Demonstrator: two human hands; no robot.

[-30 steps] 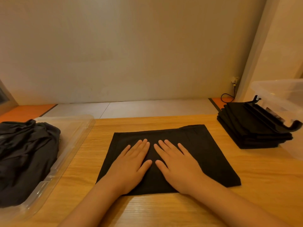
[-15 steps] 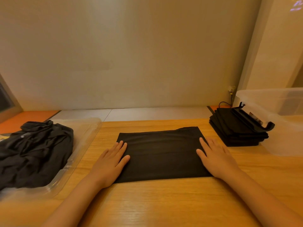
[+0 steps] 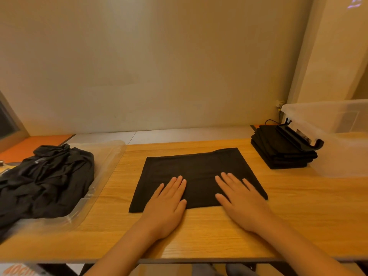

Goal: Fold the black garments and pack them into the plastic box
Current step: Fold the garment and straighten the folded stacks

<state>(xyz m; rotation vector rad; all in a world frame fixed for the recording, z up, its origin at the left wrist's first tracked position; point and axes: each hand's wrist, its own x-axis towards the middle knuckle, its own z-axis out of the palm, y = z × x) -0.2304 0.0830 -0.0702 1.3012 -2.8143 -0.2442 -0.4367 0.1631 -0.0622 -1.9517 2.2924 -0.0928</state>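
Observation:
A folded black garment lies flat in the middle of the wooden table. My left hand rests flat on its near edge, fingers straight. My right hand lies flat on its near right part, fingers spread. A stack of folded black garments sits at the right, touching the clear plastic box. A black clip-like handle of the box lies across the stack's top. At the left, a heap of unfolded black garments fills a clear plastic lid or tray.
A pale wall stands behind the table. A black cable runs to a socket in the right corner. The table's near edge is just below my forearms.
Both hands slid out from the garment's centre to its left and right edges, then came back inward to its near edge. The view shifted slightly.

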